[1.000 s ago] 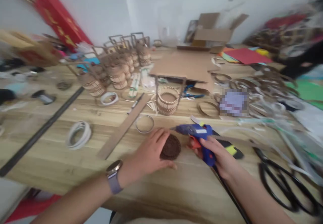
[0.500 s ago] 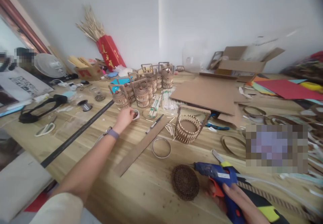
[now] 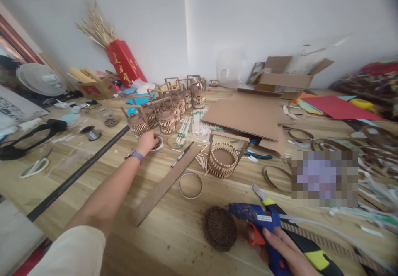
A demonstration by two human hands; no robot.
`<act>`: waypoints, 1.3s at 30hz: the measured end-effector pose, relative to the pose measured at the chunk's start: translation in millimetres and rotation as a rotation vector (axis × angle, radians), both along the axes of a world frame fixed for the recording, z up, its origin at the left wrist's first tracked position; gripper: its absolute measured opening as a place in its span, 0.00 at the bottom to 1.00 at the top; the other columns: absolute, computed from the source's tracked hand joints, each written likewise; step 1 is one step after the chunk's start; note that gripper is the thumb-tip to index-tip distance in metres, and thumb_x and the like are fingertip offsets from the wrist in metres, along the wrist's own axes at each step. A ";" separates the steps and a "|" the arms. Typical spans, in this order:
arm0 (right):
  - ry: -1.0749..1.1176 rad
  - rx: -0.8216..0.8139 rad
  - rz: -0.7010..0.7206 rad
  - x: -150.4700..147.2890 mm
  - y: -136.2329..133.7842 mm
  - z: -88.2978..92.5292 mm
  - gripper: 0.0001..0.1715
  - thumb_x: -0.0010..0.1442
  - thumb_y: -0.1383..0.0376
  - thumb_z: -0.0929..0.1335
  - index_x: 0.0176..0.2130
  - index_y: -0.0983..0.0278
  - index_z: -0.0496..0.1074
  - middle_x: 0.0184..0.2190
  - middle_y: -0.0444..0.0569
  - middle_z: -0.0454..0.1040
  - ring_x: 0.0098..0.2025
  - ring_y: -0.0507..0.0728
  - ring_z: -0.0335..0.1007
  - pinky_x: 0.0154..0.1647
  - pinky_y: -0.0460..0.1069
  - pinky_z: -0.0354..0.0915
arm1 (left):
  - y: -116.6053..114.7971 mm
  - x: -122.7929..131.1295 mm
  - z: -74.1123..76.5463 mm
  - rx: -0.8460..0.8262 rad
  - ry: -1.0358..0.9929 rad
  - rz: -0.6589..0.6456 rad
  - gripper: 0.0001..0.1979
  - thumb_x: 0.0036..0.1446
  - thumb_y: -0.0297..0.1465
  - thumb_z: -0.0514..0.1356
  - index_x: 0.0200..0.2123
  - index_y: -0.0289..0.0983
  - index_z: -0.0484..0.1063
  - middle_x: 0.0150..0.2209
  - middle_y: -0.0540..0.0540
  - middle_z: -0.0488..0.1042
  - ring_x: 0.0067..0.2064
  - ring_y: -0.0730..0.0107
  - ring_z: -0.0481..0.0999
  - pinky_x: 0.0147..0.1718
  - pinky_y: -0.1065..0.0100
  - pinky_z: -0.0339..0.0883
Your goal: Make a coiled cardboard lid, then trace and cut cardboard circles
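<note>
My left hand (image 3: 148, 140) is stretched far forward over the wooden table (image 3: 93, 193), its fingers closed on a white tape roll (image 3: 158, 144) in front of the small stick-built lidded baskets (image 3: 161, 110). My right hand (image 3: 287, 253) grips a blue glue gun (image 3: 263, 222) with an orange trigger at the near edge. The gun's nozzle points at a dark round woven disc (image 3: 220, 228) lying flat on the table. A round open stick basket (image 3: 222, 158) with a cardboard handle stands mid-table.
A cardboard strip (image 3: 164, 185) and a thin ring (image 3: 190, 185) lie near the disc. A long black bar (image 3: 77, 174) runs along the left. Flat cardboard sheets (image 3: 245, 116), an open box (image 3: 289, 79), coloured paper (image 3: 338, 107) and cardboard rings (image 3: 298, 135) fill the back and right.
My left hand let go of the woven disc a second ago and reached forward to the tape roll. My view lifted and shifted a little. My right hand kept hold of the glue gun.
</note>
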State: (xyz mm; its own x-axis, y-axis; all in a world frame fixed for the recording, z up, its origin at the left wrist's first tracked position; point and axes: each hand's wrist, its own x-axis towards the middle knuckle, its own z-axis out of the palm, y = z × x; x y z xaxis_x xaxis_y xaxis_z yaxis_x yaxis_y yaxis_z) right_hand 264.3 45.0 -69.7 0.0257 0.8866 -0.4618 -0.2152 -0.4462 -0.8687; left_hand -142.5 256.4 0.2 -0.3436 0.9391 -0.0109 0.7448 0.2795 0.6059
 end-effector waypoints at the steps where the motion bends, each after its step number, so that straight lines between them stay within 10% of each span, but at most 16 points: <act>1: -0.008 -0.013 -0.014 0.7 -0.7 -0.2 0.28 0.42 0.41 0.77 0.28 0.62 0.78 0.28 0.49 0.77 0.33 0.59 0.73 0.38 0.50 0.68 | -5.3 2.5 4.8 0.037 -0.061 0.015 0.18 0.65 0.36 0.61 0.55 0.36 0.69 0.55 0.40 0.71 0.51 0.57 0.75 0.48 0.51 0.73; 6: -0.011 -0.086 -0.020 -0.9 -6.5 7.2 0.27 0.40 0.42 0.78 0.26 0.61 0.77 0.23 0.47 0.75 0.28 0.59 0.72 0.37 0.53 0.69 | -70.2 53.5 13.0 0.102 -0.507 -0.061 0.14 0.63 0.29 0.58 0.51 0.35 0.72 0.47 0.42 0.77 0.46 0.63 0.78 0.48 0.61 0.73; 14: 0.056 0.029 0.191 -18.0 -10.3 43.4 0.28 0.43 0.41 0.77 0.28 0.63 0.79 0.27 0.54 0.79 0.33 0.61 0.74 0.40 0.55 0.69 | -187.3 153.2 -23.1 -0.174 -1.396 -0.089 0.14 0.46 0.33 0.71 0.39 0.38 0.78 0.38 0.48 0.79 0.36 0.71 0.78 0.42 0.68 0.74; 18: -0.133 0.109 0.136 -15.5 -13.8 45.3 0.30 0.43 0.38 0.76 0.27 0.62 0.80 0.29 0.56 0.80 0.35 0.64 0.75 0.41 0.56 0.70 | -191.1 163.4 -28.9 -0.235 -1.659 -0.008 0.19 0.40 0.30 0.76 0.38 0.37 0.80 0.35 0.50 0.79 0.34 0.76 0.77 0.38 0.76 0.72; 27: -0.354 0.169 0.154 -15.4 -23.5 39.3 0.24 0.49 0.40 0.73 0.28 0.56 0.80 0.27 0.51 0.80 0.28 0.61 0.74 0.28 0.53 0.71 | -195.9 169.6 -37.1 -0.241 -1.611 -0.030 0.18 0.38 0.31 0.78 0.34 0.36 0.81 0.33 0.49 0.80 0.32 0.76 0.77 0.35 0.74 0.71; 39: -0.513 0.207 0.096 -15.7 -30.7 27.6 0.28 0.47 0.40 0.74 0.36 0.58 0.78 0.24 0.49 0.77 0.27 0.61 0.73 0.35 0.56 0.74 | -198.2 170.9 -37.8 -0.242 -1.575 0.023 0.18 0.35 0.31 0.79 0.34 0.38 0.82 0.32 0.50 0.81 0.33 0.73 0.78 0.37 0.71 0.70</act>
State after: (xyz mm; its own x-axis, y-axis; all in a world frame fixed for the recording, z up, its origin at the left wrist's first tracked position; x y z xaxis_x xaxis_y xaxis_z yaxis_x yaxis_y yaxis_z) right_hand 248.6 14.3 -42.2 0.1154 0.9670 -0.2273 0.2910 -0.2517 -0.9230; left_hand 28.4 58.2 -37.5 0.1413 0.8576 -0.4946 -0.5607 0.4811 0.6739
